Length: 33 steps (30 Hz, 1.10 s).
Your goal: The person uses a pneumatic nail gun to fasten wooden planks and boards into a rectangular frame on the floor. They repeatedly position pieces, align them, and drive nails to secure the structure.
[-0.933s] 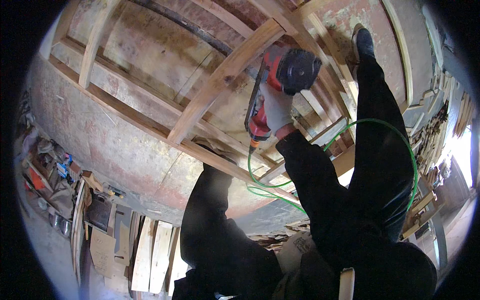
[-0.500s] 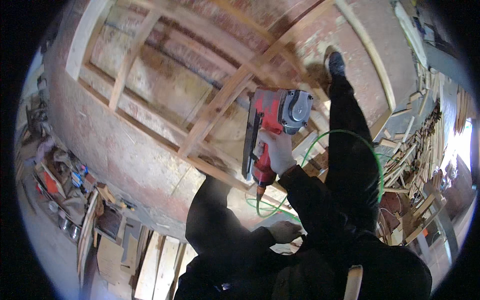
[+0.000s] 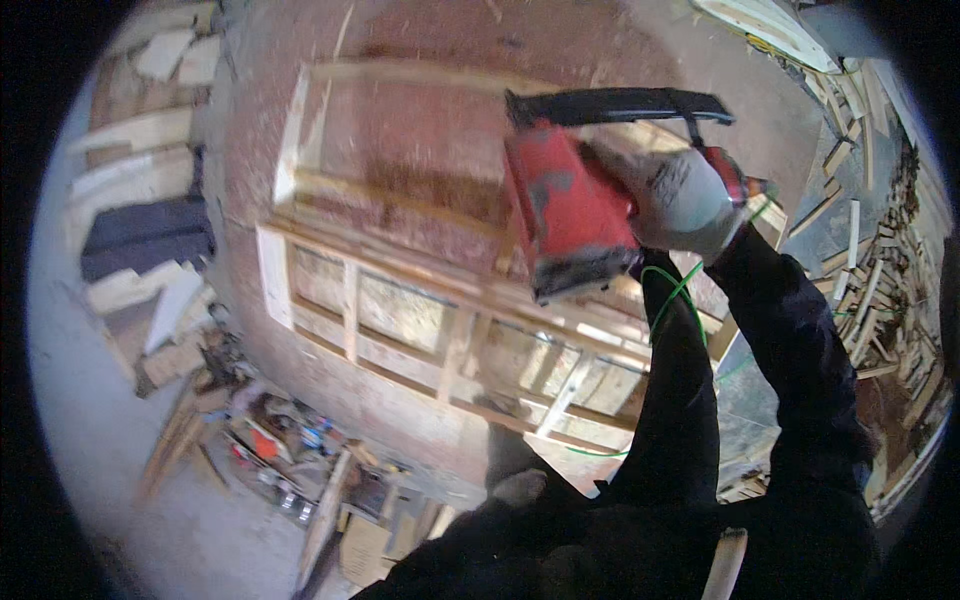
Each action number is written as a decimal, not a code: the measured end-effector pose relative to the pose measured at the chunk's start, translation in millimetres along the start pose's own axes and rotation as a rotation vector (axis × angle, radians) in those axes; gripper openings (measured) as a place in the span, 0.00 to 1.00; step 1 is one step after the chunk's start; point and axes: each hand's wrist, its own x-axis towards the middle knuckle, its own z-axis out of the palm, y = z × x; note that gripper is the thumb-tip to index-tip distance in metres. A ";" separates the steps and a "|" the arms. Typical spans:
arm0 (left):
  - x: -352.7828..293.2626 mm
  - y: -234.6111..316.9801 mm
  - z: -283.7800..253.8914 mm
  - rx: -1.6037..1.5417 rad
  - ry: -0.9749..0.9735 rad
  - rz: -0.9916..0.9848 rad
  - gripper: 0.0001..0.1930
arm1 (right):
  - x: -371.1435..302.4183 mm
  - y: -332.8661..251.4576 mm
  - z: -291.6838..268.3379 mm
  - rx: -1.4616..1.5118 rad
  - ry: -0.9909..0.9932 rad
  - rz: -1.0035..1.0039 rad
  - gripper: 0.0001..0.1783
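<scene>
My right hand [image 3: 685, 200], in a pale glove, is wrapped round the grip of a red and black nail gun [image 3: 565, 205]. Raised well above the floor, the tool lies on its side with its long black magazine on the far side. A green air hose [image 3: 680, 300] trails below my wrist. My left hand [image 3: 522, 488] is low in front of my body, blurred and dim; its fingers cannot be made out. Beneath the nail gun lies a wooden frame [image 3: 455, 350] of pale battens with crosspieces, partly hidden by the tool and my leg.
Another batten frame [image 3: 400, 75] lies beyond. Scrap sticks [image 3: 870, 290] are heaped at the right. On the left are pale boards [image 3: 140, 130], a dark slab [image 3: 150, 235] and a clutter of tools and cans [image 3: 285, 440]. My leg [image 3: 680, 390] stands beside the frame.
The nail gun has been lifted toward me and turned on its side, still in my right hand. My view has swung left, bringing in the boards there. My left hand shows farther left.
</scene>
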 end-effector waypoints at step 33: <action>324.2 829.3 -522.4 0.130 -0.413 -0.020 0.16 | -102.7 244.5 -252.3 0.427 -0.086 1.506 0.24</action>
